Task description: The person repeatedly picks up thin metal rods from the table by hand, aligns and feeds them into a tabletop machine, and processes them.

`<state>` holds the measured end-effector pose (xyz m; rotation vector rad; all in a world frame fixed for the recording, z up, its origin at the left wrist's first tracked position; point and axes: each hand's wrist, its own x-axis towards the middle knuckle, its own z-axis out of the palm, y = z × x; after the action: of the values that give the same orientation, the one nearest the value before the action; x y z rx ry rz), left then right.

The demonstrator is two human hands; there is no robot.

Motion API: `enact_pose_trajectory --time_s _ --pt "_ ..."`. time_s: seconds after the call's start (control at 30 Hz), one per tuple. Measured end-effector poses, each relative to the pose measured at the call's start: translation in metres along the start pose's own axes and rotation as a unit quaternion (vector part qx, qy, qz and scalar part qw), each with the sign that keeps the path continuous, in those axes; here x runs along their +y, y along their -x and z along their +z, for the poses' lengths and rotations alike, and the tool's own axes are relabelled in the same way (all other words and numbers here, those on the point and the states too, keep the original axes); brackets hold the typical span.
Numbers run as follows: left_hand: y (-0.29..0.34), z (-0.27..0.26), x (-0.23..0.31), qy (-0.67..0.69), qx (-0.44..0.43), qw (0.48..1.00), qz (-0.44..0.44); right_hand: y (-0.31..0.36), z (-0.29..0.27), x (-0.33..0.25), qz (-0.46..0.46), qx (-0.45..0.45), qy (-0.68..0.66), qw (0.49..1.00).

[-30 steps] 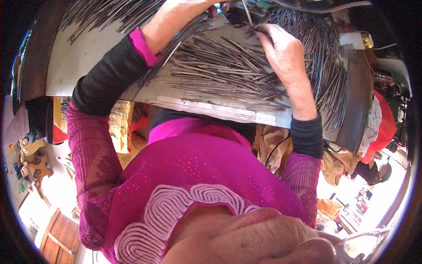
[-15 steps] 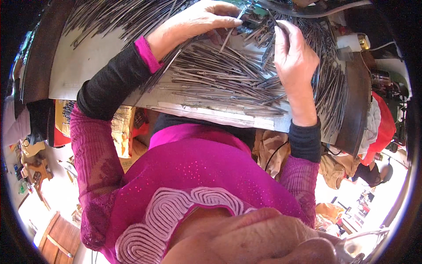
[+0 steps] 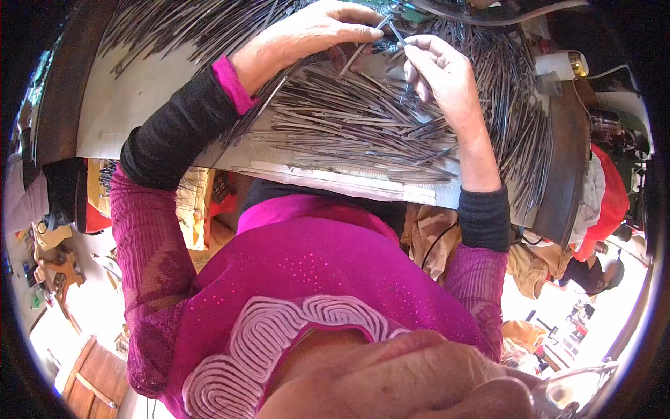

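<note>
Near edge of the counter (image 3: pixel 143 101): loose pile of thin strips (image 3: pixel 335 115). Beyond it, right hand (image 3: pixel 447 75) pinches a dark strip (image 3: pixel 396 33) at the fingertips; left hand (image 3: pixel 324 26) pinches a paler strip (image 3: pixel 351 61), tail slanting down over the pile. Upper ends close, can't tell if touching. Suggest light pinch, steady wrists, tail off the pile so nothing snags. Farther back, a grey tube (image 3: pixel 502 23)

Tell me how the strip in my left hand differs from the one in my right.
The left strip slants down and left from the left hand; the right strip slants up and left from the right hand. A longer stretch of the left strip shows than of the right strip. Both are slim and greyish.
</note>
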<state>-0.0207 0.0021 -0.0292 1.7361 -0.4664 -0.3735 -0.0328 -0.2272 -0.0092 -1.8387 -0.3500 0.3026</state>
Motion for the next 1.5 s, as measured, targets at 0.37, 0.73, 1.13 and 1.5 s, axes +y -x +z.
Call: enact_pose_trajectory --time_s 0.37,0.73,1.13,1.5 --pt "-0.002 0.004 0.006 -0.026 0.023 0.999 0.009 -0.002 -0.003 0.003 0.021 -0.024 -0.082 0.996" --pt "-0.011 -0.004 0.028 0.039 0.037 0.999 -0.006 -0.019 -0.007 0.001 0.014 0.017 -0.128 0.992" --pt "-0.008 -0.002 0.043 0.113 0.043 0.992 -0.027 -0.021 -0.008 0.004 0.021 0.023 -0.126 0.992" --pt "-0.018 -0.001 0.014 -0.009 0.080 0.995 0.063 -0.019 -0.008 0.000 0.038 0.083 -0.239 0.967"
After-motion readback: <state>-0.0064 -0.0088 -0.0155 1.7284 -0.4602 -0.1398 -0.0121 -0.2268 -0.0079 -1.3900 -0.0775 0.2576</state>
